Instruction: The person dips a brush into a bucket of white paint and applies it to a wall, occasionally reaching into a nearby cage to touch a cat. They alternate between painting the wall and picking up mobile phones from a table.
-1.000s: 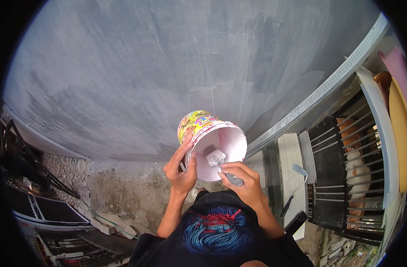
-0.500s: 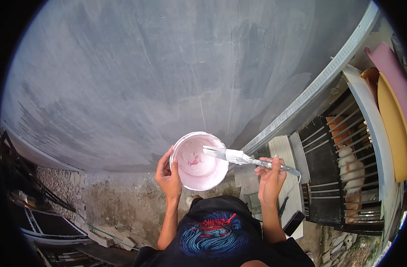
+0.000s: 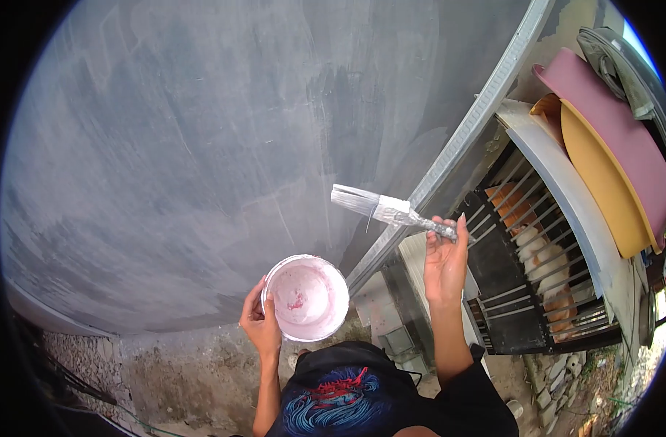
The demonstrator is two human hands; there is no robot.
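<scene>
Paintbrush (image 3: 382, 209) raised near a grey wall (image 3: 202, 146), pinched at its handle by the right hand's (image 3: 442, 251) fingers. Left hand (image 3: 259, 324), fingers curled, grips a paint bucket (image 3: 306, 297) lower down.

The paintbrush (image 3: 388, 210) is flat and coated all over in whitish-grey paint. Its handle end is pinched in the fingertips (image 3: 458, 224) of the right hand. The rest runs out from them to the left and slightly upward, nearly level, with the bristles fanned at the far end, well clear of those fingers. The small round bucket (image 3: 306, 297) sits mouth-up, its inside pale pinkish white with a red smear near the bottom. The fingers (image 3: 264, 295) of the left hand clasp its left rim and wall, and the bucket extends rightward from them. Brush and bucket are well apart.
</scene>
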